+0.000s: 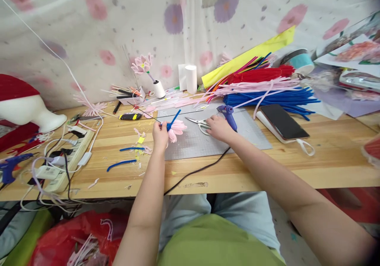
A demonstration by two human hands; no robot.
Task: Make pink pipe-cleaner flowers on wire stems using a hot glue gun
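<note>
My left hand [160, 136] is closed around the base of a pink pipe-cleaner flower [177, 130], its petals pointing right. A blue pipe cleaner [175, 117] is wrapped at the flower's base, with one end sticking up. A thin dark wire stem [145, 111] runs up and left from that hand. My right hand [219, 127] rests over the handles of a pair of scissors [197, 121], fingers curled on them. The blades lie on the grey cutting mat [190, 149], pointing left. Just behind the right hand is a blue-purple glue gun [228, 115].
Bundles of blue pipe cleaners [270, 97] and red ones [261, 75] lie behind the mat. A phone [284, 121] leans at right. Cut blue pieces [121, 164] and scraps litter the left side. A power strip [71, 159] with tangled cables and a second glue gun [10, 169] are farther left.
</note>
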